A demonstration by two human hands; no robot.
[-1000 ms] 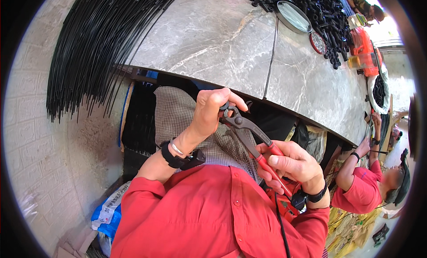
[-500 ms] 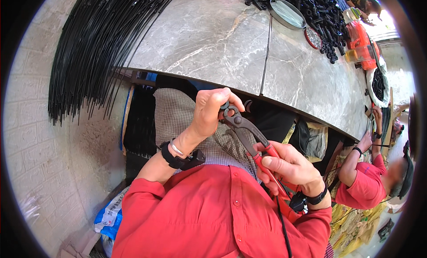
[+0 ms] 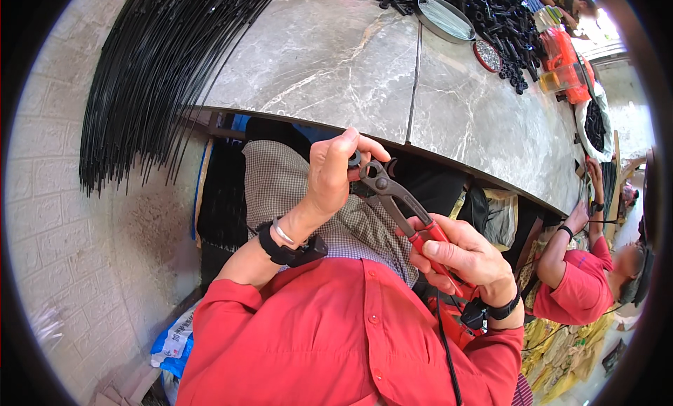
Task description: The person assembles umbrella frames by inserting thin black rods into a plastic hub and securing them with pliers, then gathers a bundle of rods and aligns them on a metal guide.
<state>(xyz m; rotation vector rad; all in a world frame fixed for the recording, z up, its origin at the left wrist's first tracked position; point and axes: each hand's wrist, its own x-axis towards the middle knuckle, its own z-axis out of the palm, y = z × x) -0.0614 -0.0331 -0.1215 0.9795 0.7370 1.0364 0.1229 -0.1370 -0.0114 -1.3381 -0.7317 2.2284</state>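
Note:
My right hand (image 3: 466, 259) is wrapped round the red handles of a pair of end-cutting pincers (image 3: 402, 197). Their dark metal jaws point up and to the left, close beside my left hand (image 3: 331, 169). That hand is closed, thumb and fingers around a small black part (image 3: 355, 159) whose rounded end shows between them; the rest of it is hidden. Both hands are held over my lap, just below the near edge of the grey marble-patterned table (image 3: 315, 70).
Long thin black rods (image 3: 161, 77) hang over the table's left end. At the far right lie a pile of black fittings (image 3: 501, 28), an oval tray (image 3: 445, 19) and a red-rimmed dish (image 3: 487, 56). A co-worker in a red shirt (image 3: 575, 287) sits at the right.
The pincers' jaws have shifted a little right and away from my left fingers. More of the black part shows in my left hand. The view has turned slightly.

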